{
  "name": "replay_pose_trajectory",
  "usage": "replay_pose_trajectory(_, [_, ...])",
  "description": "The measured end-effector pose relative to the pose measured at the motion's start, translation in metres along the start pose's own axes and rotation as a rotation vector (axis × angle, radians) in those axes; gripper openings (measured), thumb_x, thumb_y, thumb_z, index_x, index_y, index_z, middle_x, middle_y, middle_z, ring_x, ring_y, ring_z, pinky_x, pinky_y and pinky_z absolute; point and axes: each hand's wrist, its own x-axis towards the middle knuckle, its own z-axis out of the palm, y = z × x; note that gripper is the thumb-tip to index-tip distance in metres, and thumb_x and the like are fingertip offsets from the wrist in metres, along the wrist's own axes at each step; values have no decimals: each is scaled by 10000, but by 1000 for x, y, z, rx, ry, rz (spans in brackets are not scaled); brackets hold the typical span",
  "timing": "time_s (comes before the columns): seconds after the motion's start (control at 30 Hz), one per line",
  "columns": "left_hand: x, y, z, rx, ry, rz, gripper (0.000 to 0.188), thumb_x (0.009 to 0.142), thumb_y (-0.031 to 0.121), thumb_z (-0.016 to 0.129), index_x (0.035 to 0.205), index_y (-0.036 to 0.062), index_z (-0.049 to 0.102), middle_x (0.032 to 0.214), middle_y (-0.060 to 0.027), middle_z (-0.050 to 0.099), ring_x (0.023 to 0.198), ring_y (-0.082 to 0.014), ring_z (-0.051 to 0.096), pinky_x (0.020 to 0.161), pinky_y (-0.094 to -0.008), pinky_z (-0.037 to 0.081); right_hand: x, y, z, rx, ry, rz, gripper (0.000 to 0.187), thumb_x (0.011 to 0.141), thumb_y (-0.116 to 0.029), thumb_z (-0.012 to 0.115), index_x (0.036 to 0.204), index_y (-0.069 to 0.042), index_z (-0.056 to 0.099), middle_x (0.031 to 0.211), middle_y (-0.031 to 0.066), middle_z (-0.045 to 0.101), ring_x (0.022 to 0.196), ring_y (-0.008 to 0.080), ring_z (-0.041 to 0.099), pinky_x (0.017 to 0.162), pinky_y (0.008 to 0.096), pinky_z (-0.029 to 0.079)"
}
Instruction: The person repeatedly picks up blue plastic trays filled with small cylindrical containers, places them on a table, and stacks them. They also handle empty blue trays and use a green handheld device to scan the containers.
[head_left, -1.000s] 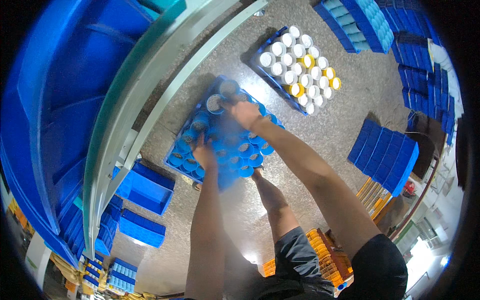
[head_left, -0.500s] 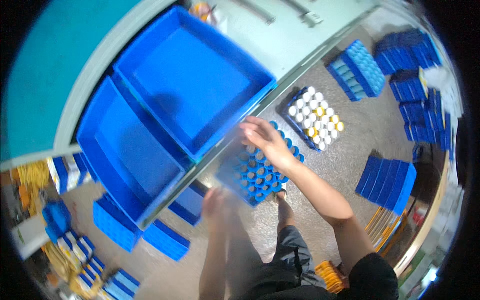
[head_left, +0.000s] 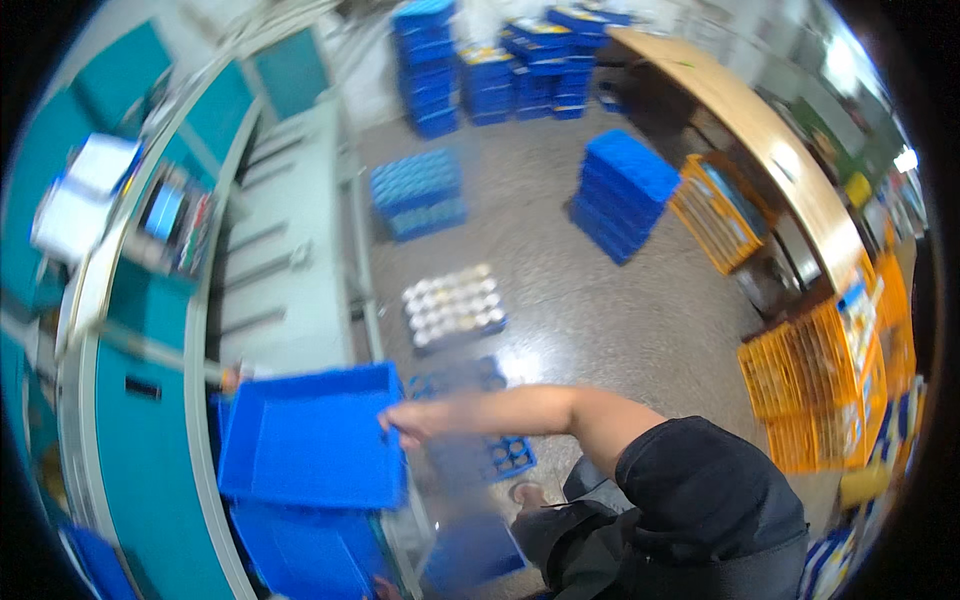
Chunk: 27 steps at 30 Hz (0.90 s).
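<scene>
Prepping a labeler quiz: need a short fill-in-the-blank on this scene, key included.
1. The hand at the upper blue bin's rim is the person's ____ one.
2. The tray of white round containers stands on the ____.
3. The sleeve on that arm is coloured ____.

Missing words: right; floor; black.

2 blue bins are in view, both rectangular, open-topped and smooth-walled. The farther bin (head_left: 318,440) stands with its opening facing up, its flat floor and straight inner walls showing, at the near end of the pale worktop (head_left: 300,330); its right rim is slightly blurred. The nearer bin (head_left: 300,548) lies right beside it, darker inside, its far part hidden and its near end running to the lower edge of view.
</scene>
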Motion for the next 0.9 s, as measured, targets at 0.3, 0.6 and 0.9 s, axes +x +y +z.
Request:
replay_pose_trajectory(0.3, [-211, -298, 15, 1642, -613, 739, 327, 845, 175, 757, 1076, 4, 599, 862, -103, 624, 767, -196, 583, 723, -353, 492, -439, 150, -261, 266, 600, -38, 145, 871, -242, 606, 848, -101, 629, 671, -5, 587, 534, 77, 513, 470, 224, 414])
replay_pose_trajectory(0.6, [-282, -560, -8, 1967, -966, 87, 254, 915, 43, 681, 1144, -29, 598, 1033, -124, 666, 932, -169, 634, 743, -328, 532, -784, 303, -433, 915, 1200, -496, 316, 852, -230, 623, 1090, -24, 595, 900, 110, 683, 643, 180, 608, 534, 276, 463])
replay_pose_trajectory(0.9, [-309, -997, 32, 1186, -324, -629, 403, 841, 65, 627, 1224, 8, 517, 1228, -115, 594, 1103, -271, 577, 904, -401, 518, -1001, 309, -660, 1247, 1523, -1180, 319, 871, -244, 649, 1135, -103, 538, 909, 63, 640, 685, 189, 586, 553, 302, 439])
